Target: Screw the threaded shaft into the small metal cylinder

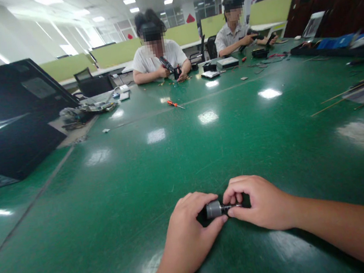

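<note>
A short grey metal cylinder [213, 209] with a narrower dark shaft lies level just above or on the green table [131, 234]; its exact kind is unclear. My left hand [190, 230] curls around the cylinder end, thumb below and fingers above. My right hand [260, 200] pinches the thin shaft [234, 206] from the right between thumb and fingers. The far end of the cylinder is partly hidden inside my left hand. Both hands are close together near the table's front.
Farther off lies an orange-handled screwdriver [173, 104]. A large black panelled case [13, 119] stands at left, with wires and parts beside it. Thin rods [358, 89] and a tray of blue items [338, 42] are at right. Two people sit across, holding tools.
</note>
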Motion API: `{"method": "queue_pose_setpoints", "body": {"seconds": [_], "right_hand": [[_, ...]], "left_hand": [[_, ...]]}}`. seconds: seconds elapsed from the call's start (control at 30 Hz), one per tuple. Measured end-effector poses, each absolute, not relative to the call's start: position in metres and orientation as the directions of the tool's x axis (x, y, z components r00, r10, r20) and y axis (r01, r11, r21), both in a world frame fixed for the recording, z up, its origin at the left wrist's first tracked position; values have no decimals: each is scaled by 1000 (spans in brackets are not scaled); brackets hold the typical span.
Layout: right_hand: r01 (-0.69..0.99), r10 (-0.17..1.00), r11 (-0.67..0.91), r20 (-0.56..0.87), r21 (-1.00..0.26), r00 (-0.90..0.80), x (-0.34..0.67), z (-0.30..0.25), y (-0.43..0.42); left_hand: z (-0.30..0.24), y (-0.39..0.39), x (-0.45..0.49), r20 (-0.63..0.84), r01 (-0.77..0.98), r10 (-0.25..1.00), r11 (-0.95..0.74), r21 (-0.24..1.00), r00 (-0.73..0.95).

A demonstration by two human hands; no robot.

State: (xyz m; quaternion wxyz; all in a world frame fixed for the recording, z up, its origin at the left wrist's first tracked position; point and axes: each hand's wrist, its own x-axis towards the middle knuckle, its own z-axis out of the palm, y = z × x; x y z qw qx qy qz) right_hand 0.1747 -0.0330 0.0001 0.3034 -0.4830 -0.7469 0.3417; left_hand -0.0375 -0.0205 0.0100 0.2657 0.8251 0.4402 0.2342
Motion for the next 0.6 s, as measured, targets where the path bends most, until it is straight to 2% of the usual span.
{"method": "queue_pose_setpoints", "body": {"seconds": [0.37, 0.6], "right_hand": [[579, 923, 326, 119, -747, -365, 175, 0, -34], [558, 921, 317, 110, -767, -373, 176, 0, -33]], "left_hand": [[7, -19, -40, 181, 585, 832, -507, 633, 525], [8, -21, -40, 209, 572, 825, -523, 631, 524]]}}
